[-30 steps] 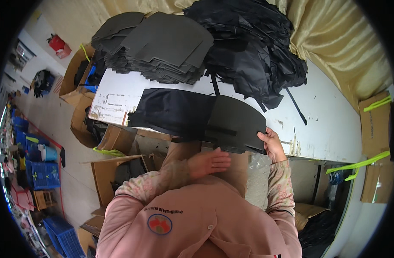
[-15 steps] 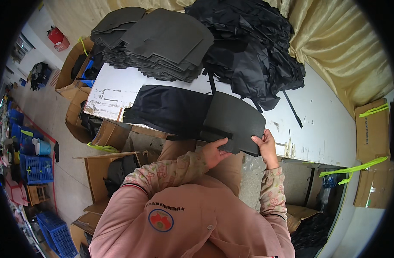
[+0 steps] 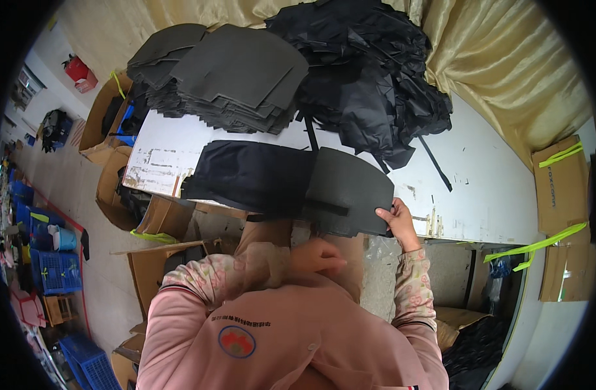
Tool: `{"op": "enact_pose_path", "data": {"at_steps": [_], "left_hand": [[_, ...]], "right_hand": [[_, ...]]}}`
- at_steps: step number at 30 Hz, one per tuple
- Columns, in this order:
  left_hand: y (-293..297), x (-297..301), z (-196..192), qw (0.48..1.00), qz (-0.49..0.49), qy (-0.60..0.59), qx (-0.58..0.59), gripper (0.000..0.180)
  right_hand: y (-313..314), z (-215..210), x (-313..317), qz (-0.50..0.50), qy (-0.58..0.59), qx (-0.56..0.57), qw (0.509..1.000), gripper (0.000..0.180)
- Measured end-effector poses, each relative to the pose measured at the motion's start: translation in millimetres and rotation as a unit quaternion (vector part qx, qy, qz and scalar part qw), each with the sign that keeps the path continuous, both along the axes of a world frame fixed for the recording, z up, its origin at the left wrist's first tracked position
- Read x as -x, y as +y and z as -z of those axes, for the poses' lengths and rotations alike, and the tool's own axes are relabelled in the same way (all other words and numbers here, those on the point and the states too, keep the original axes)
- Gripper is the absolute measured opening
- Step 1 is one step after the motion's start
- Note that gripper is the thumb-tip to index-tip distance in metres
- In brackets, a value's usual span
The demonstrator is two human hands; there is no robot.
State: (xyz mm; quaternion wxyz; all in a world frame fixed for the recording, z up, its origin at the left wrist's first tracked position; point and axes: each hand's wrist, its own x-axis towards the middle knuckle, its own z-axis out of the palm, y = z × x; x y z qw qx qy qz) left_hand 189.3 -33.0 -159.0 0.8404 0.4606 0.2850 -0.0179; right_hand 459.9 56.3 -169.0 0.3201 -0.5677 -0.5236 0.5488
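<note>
A dark grey foam panel [image 3: 359, 185] with a curved upper edge lies at the table's near edge and juts out over it. My right hand [image 3: 400, 224] pinches its right corner, thumb on top. A short black strip [image 3: 330, 208] crosses the panel's lower left part. On its left, a piece of black fabric [image 3: 252, 175] lies flat and meets the panel; I cannot tell whether they are joined. My left hand [image 3: 317, 257] is off the panel, above my lap, its fingers smeared by motion.
At the back of the white table [image 3: 480, 188] lie a stack of grey foam panels [image 3: 239, 65] and a heap of black fabric pieces [image 3: 369, 78]. A black strap [image 3: 434, 164] lies right of the heap. Cardboard boxes [image 3: 164, 218] stand left of the table.
My left hand has let go of the foam panel's lower edge and moved down toward my body. My right hand keeps its hold on the right corner. The view has shifted slightly.
</note>
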Motion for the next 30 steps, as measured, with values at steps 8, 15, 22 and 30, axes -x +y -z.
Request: {"op": "enact_pose_path", "data": {"at_steps": [8,15,22,30], "left_hand": [[28.3,3.5,21.6,0.644,0.014,0.251,-0.722,0.099],[33.5,-7.3,29.9,0.638,0.007,0.229,-0.735,0.103],[32.6,3.3,25.8,0.665,0.025,0.245,-0.705,0.096],[83.7,40.5,-110.0,0.558,-0.384,0.035,-0.735,0.055]], "right_hand": [[47.8,12.4,-11.3,0.047,-0.089,-0.071,0.992,0.029],[161.2,62.5,-4.4,0.159,-0.139,-0.138,0.968,0.034],[148.5,-30.5,68.6,0.100,-0.318,-0.349,0.876,0.028],[80.1,-202.9,88.0,-0.147,0.038,-0.355,0.922,0.009]]}}
